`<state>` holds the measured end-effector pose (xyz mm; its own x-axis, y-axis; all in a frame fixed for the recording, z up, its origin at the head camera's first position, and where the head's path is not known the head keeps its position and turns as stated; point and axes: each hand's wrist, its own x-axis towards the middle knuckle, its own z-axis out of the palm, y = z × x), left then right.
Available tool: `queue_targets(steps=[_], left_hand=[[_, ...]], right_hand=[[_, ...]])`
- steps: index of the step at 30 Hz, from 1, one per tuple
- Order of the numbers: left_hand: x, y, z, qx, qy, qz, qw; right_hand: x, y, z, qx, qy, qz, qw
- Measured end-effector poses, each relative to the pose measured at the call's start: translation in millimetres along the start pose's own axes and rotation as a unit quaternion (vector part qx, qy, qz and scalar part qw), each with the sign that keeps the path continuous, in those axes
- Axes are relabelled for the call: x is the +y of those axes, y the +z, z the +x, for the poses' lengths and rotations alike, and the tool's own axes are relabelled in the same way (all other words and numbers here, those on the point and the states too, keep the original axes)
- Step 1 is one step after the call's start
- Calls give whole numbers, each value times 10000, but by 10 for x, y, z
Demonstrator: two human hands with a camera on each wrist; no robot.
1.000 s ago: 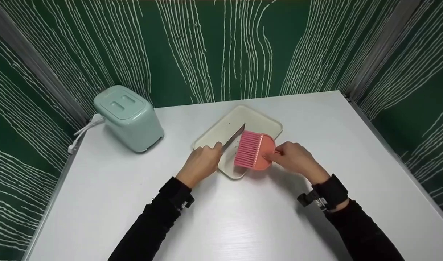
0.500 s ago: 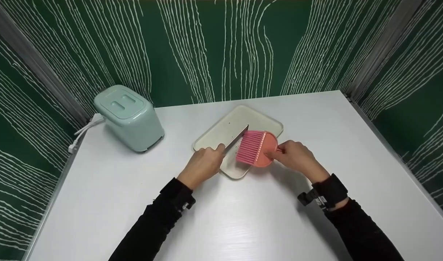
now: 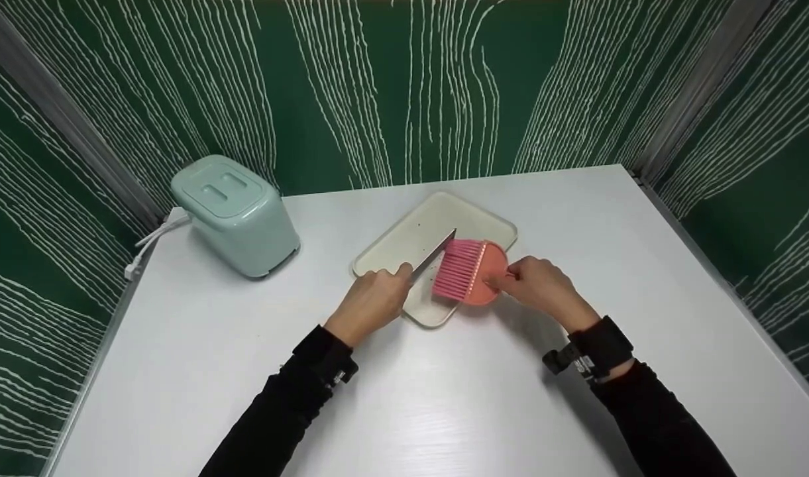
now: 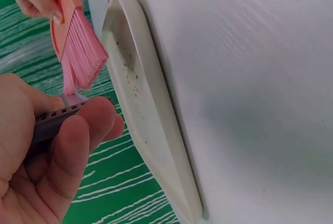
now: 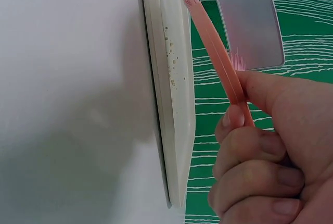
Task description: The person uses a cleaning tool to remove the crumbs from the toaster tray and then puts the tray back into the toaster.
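Brush (image 3: 487, 273) and flat grey plate (image 5: 250, 21), seen from my remote post, both held above a shallow cream dish (image 3: 414, 228). On the side toward the right hand (image 3: 542, 283), I observe the thumb and fingers closed in a pinch on the orange base of the brush, with the remaining fingers curled into the palm. Its pink bristles point toward the left hand (image 3: 374, 298), whose fingers and thumb are bent firmly round one end of the plate; in the left wrist view, a row of small square holes lines that end. The plate is tilted, its far end reaching over the dish just beside the bristles. The bristle tips appear to meet its face, though the angle is poor and I cannot confirm contact. Below, I note brown crumbs (image 5: 170, 52) scattered across the floor of the dish, densest in one loose cluster. The dish lies obliquely on the white surface (image 3: 245, 351), near its back edge. To its left, well apart, I see a mint-green toaster (image 3: 235, 212) with two slots in its top; a white cord (image 3: 162, 232) runs from it to the surface's left edge. Green walls (image 3: 543, 40) with wavering white lines enclose the surface.
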<state>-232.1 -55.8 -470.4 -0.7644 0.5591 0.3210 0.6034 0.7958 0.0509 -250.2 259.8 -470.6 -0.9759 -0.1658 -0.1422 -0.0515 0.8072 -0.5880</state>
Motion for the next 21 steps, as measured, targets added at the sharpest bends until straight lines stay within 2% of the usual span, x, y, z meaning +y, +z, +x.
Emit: queue_targets(steps=[12,21], left_hand=[[-14,6,-10,230,138,120,9996],[-24,-44,20,211,-27,-54,9998]], right_hand=[[-17,-38,-20,-99,11,-86,9999],[-17,-62,-34,-106,76,-96,9999]])
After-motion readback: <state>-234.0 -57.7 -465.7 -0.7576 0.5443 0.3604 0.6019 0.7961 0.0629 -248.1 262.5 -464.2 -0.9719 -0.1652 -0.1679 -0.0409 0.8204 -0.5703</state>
